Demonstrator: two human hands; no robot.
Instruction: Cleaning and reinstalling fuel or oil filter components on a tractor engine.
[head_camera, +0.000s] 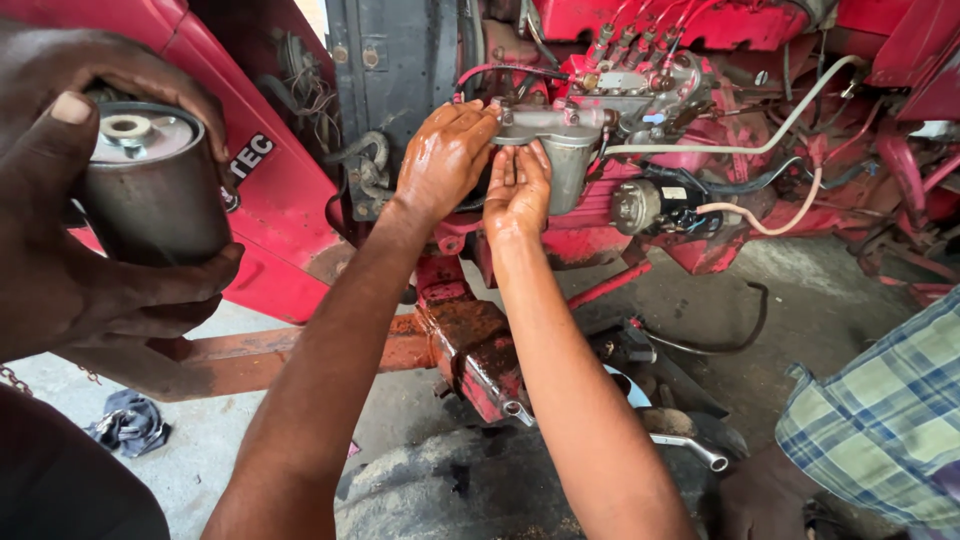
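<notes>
A grey concrete floor runs under everything, dusty and stained, brightest at the right where daylight falls on it. A crumpled dark rag lies on the floor at the near left. A red machine body with worn paint fills the far side, its pipes and hoses crowded at the far right. A rusty orange beam crosses low at the left. A dark tyre sits near the bottom.
</notes>
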